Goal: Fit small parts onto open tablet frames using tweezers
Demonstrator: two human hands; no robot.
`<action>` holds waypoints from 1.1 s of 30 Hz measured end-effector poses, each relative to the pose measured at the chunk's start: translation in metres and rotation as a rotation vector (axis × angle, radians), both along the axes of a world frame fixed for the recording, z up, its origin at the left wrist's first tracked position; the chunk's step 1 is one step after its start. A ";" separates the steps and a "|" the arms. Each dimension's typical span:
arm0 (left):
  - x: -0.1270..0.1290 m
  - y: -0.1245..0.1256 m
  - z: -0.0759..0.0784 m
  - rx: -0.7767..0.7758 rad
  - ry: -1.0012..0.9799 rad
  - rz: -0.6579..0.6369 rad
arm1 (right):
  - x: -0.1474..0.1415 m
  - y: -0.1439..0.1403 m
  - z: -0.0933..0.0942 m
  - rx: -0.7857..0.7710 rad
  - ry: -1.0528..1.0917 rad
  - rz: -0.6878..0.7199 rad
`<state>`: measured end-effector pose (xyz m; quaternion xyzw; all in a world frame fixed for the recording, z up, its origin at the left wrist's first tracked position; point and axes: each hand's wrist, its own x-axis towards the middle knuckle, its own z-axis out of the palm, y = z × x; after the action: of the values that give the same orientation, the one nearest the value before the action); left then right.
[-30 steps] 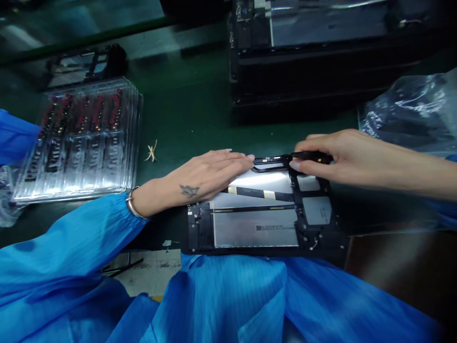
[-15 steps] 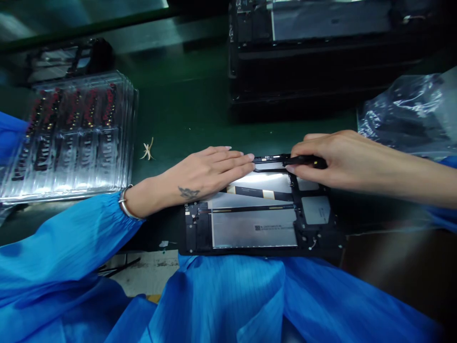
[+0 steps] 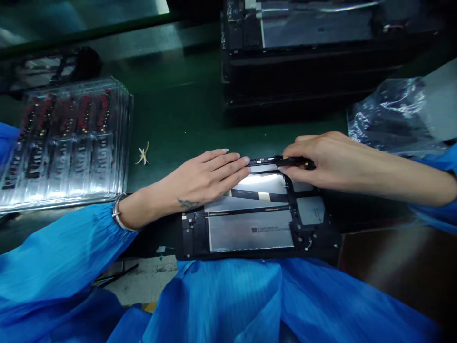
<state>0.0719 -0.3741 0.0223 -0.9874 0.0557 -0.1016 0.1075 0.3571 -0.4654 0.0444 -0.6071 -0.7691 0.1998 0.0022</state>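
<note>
An opened tablet-like device (image 3: 250, 236), with silver battery panels in a black frame, lies at the bench's near edge. My left hand (image 3: 207, 178) rests across its far left part, fingers stretched out, the tips at a narrow black strip with small components (image 3: 262, 161) along the far edge. My right hand (image 3: 317, 157) is closed in a pinch on a slim black piece (image 3: 298, 162) at the far right of that strip. Whether this piece is a tool or a part of the device, I cannot tell. Its ends are partly covered by my fingers.
Stacked clear plastic trays (image 3: 67, 176) with small circuit boards stand on the left. Dark devices are stacked (image 3: 307, 62) at the back right, beside a clear plastic bag (image 3: 389, 116). A small pale tangle of strips (image 3: 143, 154) lies on the green bench (image 3: 178, 114).
The whole view has shifted slightly, so things appear a little further left and lower. Both hands keep nearly the same places on the device, and the right hand still pinches the black piece.
</note>
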 end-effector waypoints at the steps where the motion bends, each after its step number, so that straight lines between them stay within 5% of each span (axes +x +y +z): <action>1: 0.000 -0.001 0.000 0.016 -0.006 -0.001 | 0.000 0.000 0.000 0.003 -0.007 -0.001; 22: 0.021 -0.021 0.006 0.214 -0.033 0.054 | -0.002 -0.001 0.000 0.126 -0.039 0.047; 26: 0.042 -0.023 0.008 0.184 0.034 0.103 | -0.016 -0.041 0.017 0.453 0.216 -0.181; 28: 0.050 -0.018 0.010 0.102 0.068 0.105 | -0.035 -0.071 0.014 0.567 0.585 -0.325; 30: 0.056 -0.007 0.012 -0.069 0.086 0.163 | -0.060 -0.097 0.000 0.465 1.084 -0.214; 33: 0.060 0.013 0.017 -0.502 0.112 0.305 | -0.094 -0.114 -0.030 0.351 1.184 -0.124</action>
<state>0.1321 -0.3612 0.0391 -0.9842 -0.1141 -0.0403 -0.1291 0.2632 -0.5795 0.0143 -0.4274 -0.6218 0.3727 0.5401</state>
